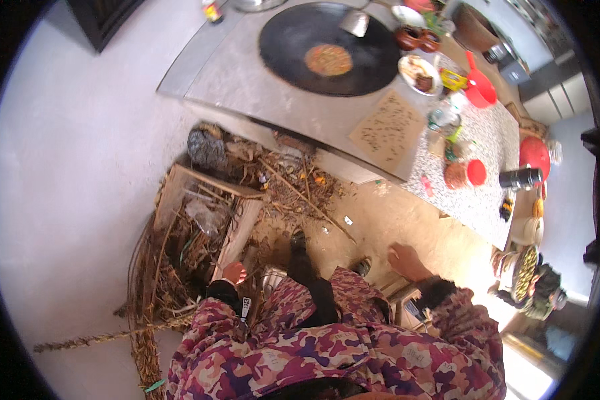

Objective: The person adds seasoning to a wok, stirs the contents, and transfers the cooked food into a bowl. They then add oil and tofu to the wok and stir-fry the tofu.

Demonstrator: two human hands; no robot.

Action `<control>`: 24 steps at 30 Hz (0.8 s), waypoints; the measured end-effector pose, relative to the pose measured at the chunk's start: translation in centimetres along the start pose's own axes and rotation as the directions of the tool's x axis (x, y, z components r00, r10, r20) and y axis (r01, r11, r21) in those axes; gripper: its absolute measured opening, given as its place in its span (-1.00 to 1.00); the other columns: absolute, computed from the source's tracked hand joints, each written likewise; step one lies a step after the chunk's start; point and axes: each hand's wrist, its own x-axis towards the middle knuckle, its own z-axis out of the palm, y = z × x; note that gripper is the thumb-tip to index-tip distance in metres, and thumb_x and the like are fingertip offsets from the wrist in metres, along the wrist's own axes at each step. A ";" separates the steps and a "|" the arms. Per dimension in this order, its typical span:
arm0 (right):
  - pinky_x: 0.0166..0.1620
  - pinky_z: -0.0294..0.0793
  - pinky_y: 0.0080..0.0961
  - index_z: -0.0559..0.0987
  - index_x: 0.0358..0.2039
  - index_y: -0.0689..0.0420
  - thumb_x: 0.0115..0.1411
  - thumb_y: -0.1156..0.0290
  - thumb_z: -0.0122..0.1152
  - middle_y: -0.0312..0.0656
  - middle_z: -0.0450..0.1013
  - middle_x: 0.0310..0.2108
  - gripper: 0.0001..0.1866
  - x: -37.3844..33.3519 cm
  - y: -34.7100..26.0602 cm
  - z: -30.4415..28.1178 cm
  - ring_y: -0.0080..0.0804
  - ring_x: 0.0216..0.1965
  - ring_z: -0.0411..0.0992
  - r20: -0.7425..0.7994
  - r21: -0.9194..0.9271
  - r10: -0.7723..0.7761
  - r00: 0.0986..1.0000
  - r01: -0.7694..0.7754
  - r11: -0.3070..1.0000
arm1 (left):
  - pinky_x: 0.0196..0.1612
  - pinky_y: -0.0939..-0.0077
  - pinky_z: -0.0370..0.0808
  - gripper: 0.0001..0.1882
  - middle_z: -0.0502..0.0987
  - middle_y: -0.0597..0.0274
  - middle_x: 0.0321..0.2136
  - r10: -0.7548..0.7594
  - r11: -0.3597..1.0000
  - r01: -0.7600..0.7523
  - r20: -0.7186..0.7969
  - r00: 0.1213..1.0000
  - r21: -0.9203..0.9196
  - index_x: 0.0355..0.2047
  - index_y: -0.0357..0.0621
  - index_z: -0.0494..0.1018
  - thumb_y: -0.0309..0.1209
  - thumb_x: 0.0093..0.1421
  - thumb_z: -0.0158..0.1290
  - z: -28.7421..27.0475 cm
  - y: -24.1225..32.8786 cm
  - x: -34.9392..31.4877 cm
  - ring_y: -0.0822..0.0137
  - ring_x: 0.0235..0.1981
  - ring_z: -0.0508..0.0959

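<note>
Beside the wooden crate (240, 223) of twigs and dry brush, my left hand (234, 273) has its fingers apart and holds nothing I can see. My right hand (405, 259) is over the floor, to the right of my legs, with its fingers loosely stretched and nothing in it. A small wooden seat (401, 300) is below that hand. Ahead is a stove counter (240, 87) with a large black pan (280, 47) set in it. Reddish chopped food (328, 61) lies in the pan's middle, and a metal spatula (356, 24) rests at its far edge.
Twigs and husks (293, 180) are heaped under the counter, with a long stick (313, 207) across them. On the counter are a speckled brown sheet (388, 130), a white bowl (428, 67), a red ladle (480, 90), a red-lidded jar (457, 175) and a black flask (521, 178).
</note>
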 end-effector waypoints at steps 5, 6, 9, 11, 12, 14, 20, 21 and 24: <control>-0.24 0.45 -0.08 0.55 -0.44 0.21 0.00 0.34 0.03 0.13 0.48 -0.47 -0.78 -10.4 2.7 7.0 0.15 -0.34 0.45 -0.068 0.229 0.344 0.937 -0.320 0.919 | -0.59 0.49 0.28 -0.86 0.32 0.34 -0.58 -0.009 0.933 -0.055 0.176 0.984 0.356 -0.41 0.00 0.33 -0.28 0.22 -0.16 0.1 14.3 -0.3 0.36 -0.62 0.31; -0.23 0.45 -0.09 0.56 -0.42 0.21 -0.01 0.34 0.03 0.13 0.48 -0.47 -0.77 -12.5 2.4 8.9 0.16 -0.34 0.45 -0.016 0.221 0.483 0.875 -0.468 0.855 | -0.55 0.48 0.35 -0.86 0.38 0.32 -0.55 -0.060 0.794 -0.110 0.258 0.964 0.598 -0.36 0.01 0.37 -0.27 0.22 -0.15 0.9 16.9 -0.3 0.35 -0.60 0.37; -0.22 0.45 -0.09 0.59 -0.38 0.17 -0.05 0.34 0.04 0.14 0.48 -0.44 -0.74 -15.8 1.0 14.0 0.13 -0.30 0.45 0.021 0.367 0.538 0.842 -0.507 0.780 | -0.53 0.49 0.37 -0.86 0.40 0.32 -0.53 0.107 0.608 0.087 -0.191 0.976 0.789 -0.25 -0.06 0.37 -0.40 0.15 -0.01 4.2 22.5 -0.4 0.40 -0.59 0.39; -0.24 0.45 -0.15 0.60 -0.44 0.19 -0.02 0.35 0.06 0.10 0.49 -0.45 -0.78 -17.7 0.5 15.8 0.08 -0.32 0.47 0.000 0.389 0.611 0.792 -0.563 0.729 | -0.51 0.51 0.37 -0.81 0.41 0.31 -0.51 0.075 0.525 0.071 -0.129 0.989 0.848 -0.21 -0.09 0.37 -0.45 0.13 0.02 6.7 24.5 0.0 0.40 -0.57 0.40; -0.25 0.45 -0.18 0.60 -0.46 0.20 -0.01 0.35 0.07 0.08 0.49 -0.45 -0.79 -18.4 0.1 16.4 0.05 -0.33 0.48 -0.026 0.369 0.667 0.745 -0.613 0.699 | -0.50 0.53 0.37 -0.79 0.42 0.31 -0.50 0.031 0.547 0.057 -0.088 0.996 0.835 -0.20 -0.09 0.37 -0.46 0.13 0.02 7.5 25.2 0.1 0.40 -0.57 0.41; -0.26 0.44 -0.13 0.58 -0.47 0.20 0.01 0.35 0.05 0.11 0.48 -0.47 -0.79 -19.1 -0.3 17.1 0.10 -0.33 0.46 -0.111 0.491 0.654 0.748 -0.531 0.691 | -0.43 0.45 0.41 -0.68 0.45 0.21 -0.43 -0.029 0.551 0.072 -0.067 0.997 0.831 -0.08 -0.14 0.32 -0.47 0.13 0.02 9.7 26.8 1.2 0.33 -0.48 0.45; -0.33 0.42 -0.07 0.54 -0.49 0.20 0.08 0.36 -0.03 0.14 0.45 -0.51 -0.79 -19.7 -2.5 18.1 0.16 -0.37 0.44 -0.232 0.611 0.799 0.554 -0.557 0.563 | -0.26 0.29 0.47 -0.66 0.53 0.09 -0.26 -0.146 0.122 -0.037 0.055 0.988 0.992 -0.15 -0.17 0.38 -0.24 0.14 0.05 17.9 29.9 5.4 0.23 -0.30 0.53; -0.33 0.42 -0.07 0.53 -0.47 0.21 0.09 0.35 -0.03 0.14 0.45 -0.49 -0.79 -19.6 -3.1 18.4 0.16 -0.37 0.43 -0.323 0.686 0.803 0.500 -0.461 0.563 | -0.29 0.31 0.47 -0.71 0.54 0.16 -0.30 -0.078 -0.125 -0.123 0.114 0.990 0.984 -0.25 -0.14 0.45 -0.21 0.13 0.06 19.5 30.2 5.6 0.26 -0.34 0.54; -0.33 0.41 -0.06 0.52 -0.46 0.20 0.10 0.35 -0.02 0.15 0.45 -0.49 -0.79 -19.7 -5.7 19.4 0.16 -0.36 0.43 -0.215 0.690 0.844 0.492 -0.535 0.487 | -0.33 0.37 0.51 -0.70 0.57 0.21 -0.38 -0.223 -0.418 -0.346 0.274 0.936 0.840 -0.30 -0.14 0.52 -0.20 0.05 0.15 24.0 30.5 5.0 0.27 -0.40 0.57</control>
